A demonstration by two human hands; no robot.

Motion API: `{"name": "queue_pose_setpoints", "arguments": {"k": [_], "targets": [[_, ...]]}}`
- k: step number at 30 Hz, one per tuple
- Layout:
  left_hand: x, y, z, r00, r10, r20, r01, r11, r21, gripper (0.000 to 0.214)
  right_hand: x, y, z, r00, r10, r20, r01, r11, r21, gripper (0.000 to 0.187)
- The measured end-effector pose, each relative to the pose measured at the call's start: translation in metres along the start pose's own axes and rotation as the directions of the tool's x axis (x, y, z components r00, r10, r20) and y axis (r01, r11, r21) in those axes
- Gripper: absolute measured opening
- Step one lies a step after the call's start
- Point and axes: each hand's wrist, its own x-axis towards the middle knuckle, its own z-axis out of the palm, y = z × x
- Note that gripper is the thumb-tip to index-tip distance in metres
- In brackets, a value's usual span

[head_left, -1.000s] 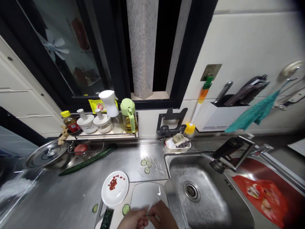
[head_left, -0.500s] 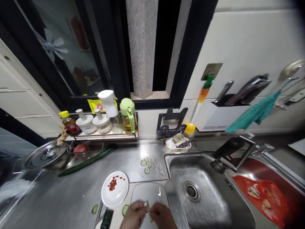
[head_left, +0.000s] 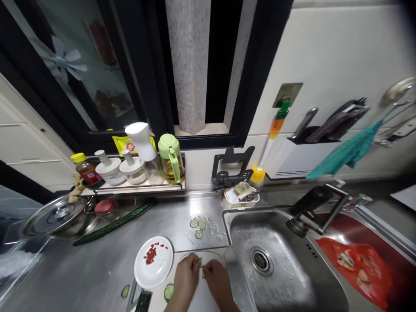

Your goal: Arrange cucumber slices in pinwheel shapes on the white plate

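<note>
Stainless-steel table [head_left: 94,277] ran below a dark-framed window [head_left: 263,65]. Over a pale tray [head_left: 203,297], the left grip [head_left: 186,276] and right grip [head_left: 217,278] faced each other, fingertips nearly closed, the left pinching one cucumber piece [head_left: 199,261], the right another sliver [head_left: 203,273], probably held so lightly to avoid tearing thin flesh. Left of them, a white plate [head_left: 160,274] presumably kept small red berries [head_left: 151,255] from scattering. Cucumber slices [head_left: 199,234] lay beyond. Since half a second earlier, both grips had shifted forward over the tray.
</note>
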Motion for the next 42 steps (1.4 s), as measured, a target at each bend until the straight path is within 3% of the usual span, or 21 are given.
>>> {"name": "queue_pose_setpoints", "arguments": {"k": [5, 13, 20, 26, 30, 34, 42], "targets": [[0.005, 0.006, 0.004, 0.999, -0.029, -0.035, 0.034, 0.988, 0.153, 0.022, 0.004, -0.004, -0.002, 1.000, 0.007, -0.017, -0.007, 0.998, -0.056, 0.018], [0.004, -0.001, 0.015, 0.988, -0.005, -0.152, 0.031, 0.985, 0.167, 0.027, 0.002, -0.011, -0.005, 1.000, -0.003, -0.010, 0.001, 0.991, -0.134, 0.017], [0.003, -0.013, 0.023, 0.972, 0.141, -0.190, -0.101, 0.973, 0.207, 0.029, -0.002, -0.006, -0.002, 0.995, -0.099, 0.000, 0.098, 0.979, -0.177, 0.023], [-0.002, -0.025, 0.029, 0.921, 0.327, -0.210, -0.253, 0.915, 0.315, 0.029, -0.012, 0.001, 0.002, 0.981, -0.190, 0.037, 0.193, 0.959, -0.209, 0.033], [-0.003, -0.030, 0.033, 0.896, 0.382, -0.224, -0.287, 0.887, 0.362, 0.028, -0.014, 0.001, 0.000, 0.979, -0.172, 0.112, 0.193, 0.955, -0.223, 0.038], [-0.003, -0.030, 0.035, 0.882, 0.401, -0.246, -0.294, 0.878, 0.377, 0.029, -0.015, 0.001, 0.001, 0.976, -0.190, 0.107, 0.211, 0.945, -0.248, 0.039], [-0.003, -0.026, 0.029, 0.926, 0.328, -0.185, -0.254, 0.907, 0.336, 0.031, -0.015, 0.001, 0.000, 0.971, -0.222, 0.084, 0.237, 0.935, -0.264, 0.039]]}}
